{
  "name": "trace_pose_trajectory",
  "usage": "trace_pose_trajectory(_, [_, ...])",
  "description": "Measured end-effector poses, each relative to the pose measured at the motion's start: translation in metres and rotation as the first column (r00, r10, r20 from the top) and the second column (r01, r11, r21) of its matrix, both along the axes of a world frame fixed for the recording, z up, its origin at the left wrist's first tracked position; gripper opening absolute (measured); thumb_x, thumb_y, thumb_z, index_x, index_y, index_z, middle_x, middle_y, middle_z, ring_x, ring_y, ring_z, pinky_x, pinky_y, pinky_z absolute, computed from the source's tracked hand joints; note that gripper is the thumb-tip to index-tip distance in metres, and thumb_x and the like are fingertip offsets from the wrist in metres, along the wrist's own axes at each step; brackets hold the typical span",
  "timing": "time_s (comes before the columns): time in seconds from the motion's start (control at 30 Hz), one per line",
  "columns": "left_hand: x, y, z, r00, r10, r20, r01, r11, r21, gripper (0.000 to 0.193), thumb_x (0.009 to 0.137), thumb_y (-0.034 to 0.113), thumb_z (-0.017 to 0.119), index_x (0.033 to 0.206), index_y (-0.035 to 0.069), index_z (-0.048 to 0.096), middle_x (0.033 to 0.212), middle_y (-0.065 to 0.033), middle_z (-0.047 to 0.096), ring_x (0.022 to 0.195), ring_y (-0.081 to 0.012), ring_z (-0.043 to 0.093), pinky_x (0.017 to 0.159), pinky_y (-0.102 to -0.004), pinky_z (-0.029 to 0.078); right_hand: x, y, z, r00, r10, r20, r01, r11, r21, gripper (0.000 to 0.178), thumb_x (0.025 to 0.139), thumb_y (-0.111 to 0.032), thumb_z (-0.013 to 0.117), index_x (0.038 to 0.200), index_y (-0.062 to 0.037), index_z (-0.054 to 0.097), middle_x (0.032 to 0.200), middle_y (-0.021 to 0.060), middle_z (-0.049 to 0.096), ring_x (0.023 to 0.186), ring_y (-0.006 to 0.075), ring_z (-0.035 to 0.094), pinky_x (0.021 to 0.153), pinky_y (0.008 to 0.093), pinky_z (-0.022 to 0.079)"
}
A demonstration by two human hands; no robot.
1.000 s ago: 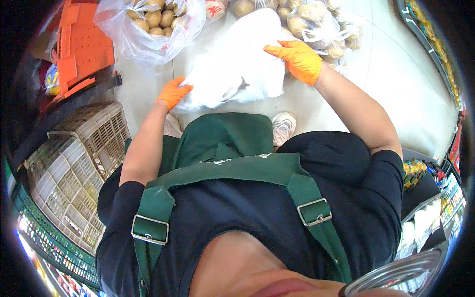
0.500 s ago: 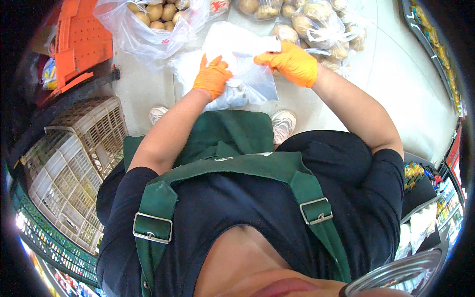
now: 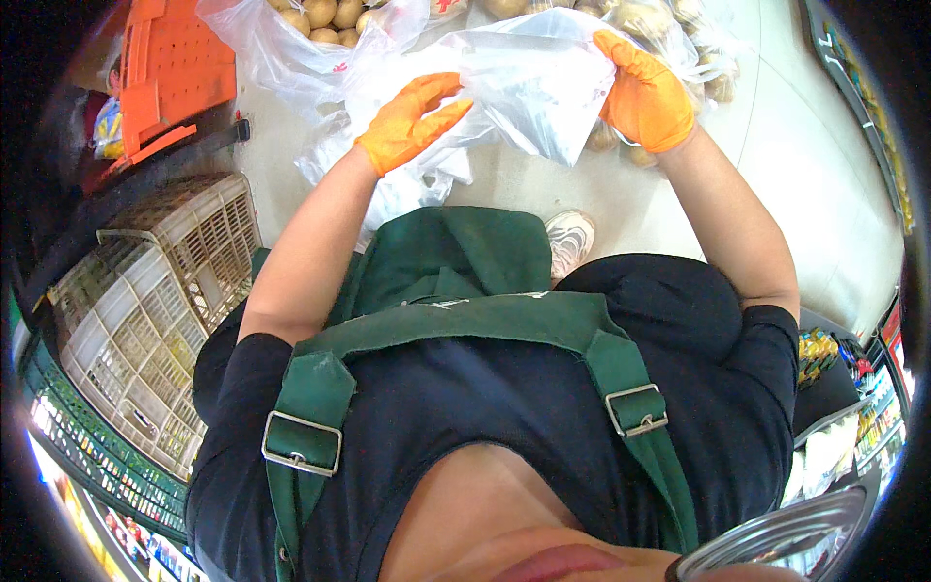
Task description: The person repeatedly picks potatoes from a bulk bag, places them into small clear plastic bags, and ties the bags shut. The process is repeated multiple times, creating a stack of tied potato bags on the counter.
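Observation:
My right hand (image 3: 650, 95), in an orange glove, pinches the edge of a clear plastic bag (image 3: 538, 82). The bag stretches out to the left in front of me. Beside its left end is my left hand (image 3: 412, 121), also gloved in orange, with the thumb apart from the fingers. More thin plastic bags (image 3: 422, 184) hang or lie crumpled under my left wrist. Beyond that hand, an open bag (image 3: 262, 68) holds several round tan potatoes (image 3: 335, 14). Tied clear bags of potatoes (image 3: 645, 17) lie on the floor past my right hand, partly hidden by it.
Beige plastic crates (image 3: 145, 320) stand at my left, with a dark green crate (image 3: 97, 456) near them. An orange perforated plastic piece (image 3: 179, 68) is at the far left. Shelves of goods (image 3: 863, 126) line the right side. My shoe (image 3: 570, 238) rests on the pale floor (image 3: 776, 194).
My right hand has moved right and away from me, drawing the plastic bag out wide. My left hand has shifted slightly left, and its thumb and fingers are now spread.

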State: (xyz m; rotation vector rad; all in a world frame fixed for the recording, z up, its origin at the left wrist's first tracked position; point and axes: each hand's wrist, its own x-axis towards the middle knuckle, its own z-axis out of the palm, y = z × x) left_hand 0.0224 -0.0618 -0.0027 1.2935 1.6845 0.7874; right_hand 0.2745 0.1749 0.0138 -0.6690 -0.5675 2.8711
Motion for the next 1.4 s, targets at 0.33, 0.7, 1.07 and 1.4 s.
trace_pose_trajectory(0.33, [0.035, 0.037, 0.026, 0.898, 0.358, 0.257, -0.318, 0.93, -0.184, 0.033, 0.085, 0.029, 0.084, 0.087, 0.004, 0.063, 0.079, 0.0004, 0.062, 0.073, -0.0098, 0.056, 0.067, -0.0273, 0.048, -0.018, -0.03, -0.007, 0.816, -0.036, 0.577, -0.402, 0.681, 0.612, 0.036, 0.094, -0.043, 0.072, 0.109, -0.0105, 0.068, 0.098, -0.0007, 0.059, 0.092, 0.0129, 0.057, 0.079, 0.0294, 0.05])
trace_pose_trajectory(0.7, [-0.034, 0.018, 0.027, 0.077, 0.508, 0.858, -0.707, 0.635, -0.312, 0.005, 0.098, 0.012, 0.065, 0.094, 0.009, 0.064, 0.084, -0.0037, 0.064, 0.068, -0.0126, 0.059, 0.059, -0.0269, 0.048, -0.022, 0.032, -0.005, 0.553, -0.33, 0.765, -0.832, -0.16, 0.532, 0.042, 0.088, -0.041, 0.075, 0.106, -0.0046, 0.065, 0.099, 0.0105, 0.066, 0.093, 0.0261, 0.062, 0.088, 0.0352, 0.05])
trace_pose_trajectory(1.07, [0.03, 0.045, 0.049, 0.966, 0.14, 0.217, -0.164, 0.982, 0.098, 0.029, 0.095, 0.007, 0.068, 0.123, 0.014, 0.07, 0.096, -0.0021, 0.063, 0.094, -0.0141, 0.063, 0.083, -0.0259, 0.051, -0.045, 0.014, -0.004, 0.933, -0.338, 0.121, -0.101, 0.077, 0.992, 0.019, 0.097, -0.022, 0.063, 0.092, -0.0036, 0.068, 0.088, 0.0139, 0.07, 0.08, 0.0302, 0.069, 0.07, 0.0388, 0.055])
trace_pose_trajectory(1.4, [0.03, 0.008, -0.065, 0.772, -0.24, -0.589, 0.367, 0.924, 0.105, 0.046, 0.097, 0.038, 0.063, 0.142, 0.034, 0.059, 0.141, -0.013, 0.06, 0.133, -0.0407, 0.05, 0.113, -0.0534, 0.038, -0.009, 0.041, -0.039, 0.895, -0.26, 0.364, 0.142, 0.937, 0.319, 0.028, 0.099, -0.032, 0.065, 0.112, -0.0067, 0.066, 0.101, 0.0066, 0.071, 0.087, 0.0168, 0.069, 0.073, 0.0308, 0.057])
